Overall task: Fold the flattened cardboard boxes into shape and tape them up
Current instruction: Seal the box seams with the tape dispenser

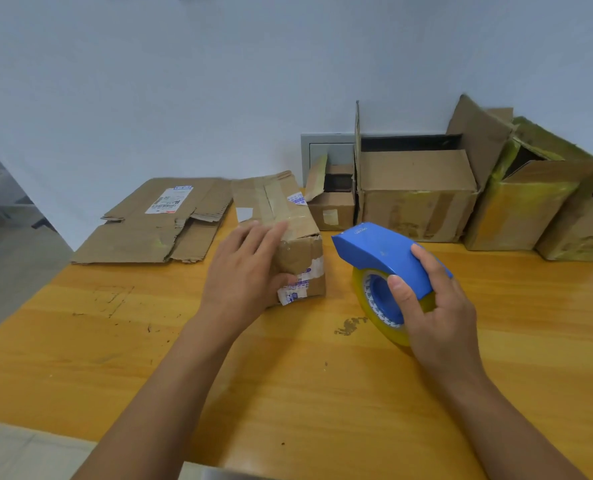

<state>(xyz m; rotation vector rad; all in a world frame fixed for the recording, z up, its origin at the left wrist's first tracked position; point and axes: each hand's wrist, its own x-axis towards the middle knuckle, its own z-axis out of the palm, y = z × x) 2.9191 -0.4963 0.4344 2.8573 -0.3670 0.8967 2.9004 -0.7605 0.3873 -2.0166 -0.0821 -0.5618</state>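
On the yellow wooden desk (115, 341), left hand (245, 271) rests flat-fingered on the small, light, crumple-prone taped brown cardboard box (288, 220), right hand (437, 310) clutching the blue tape dispenser (381, 251); steady it by corners.

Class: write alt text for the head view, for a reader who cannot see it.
A left hand rests on a taped box while the right hand grips a blue tape dispenser above a wooden table. Flattened cardboard lies left; folded boxes line the wall.
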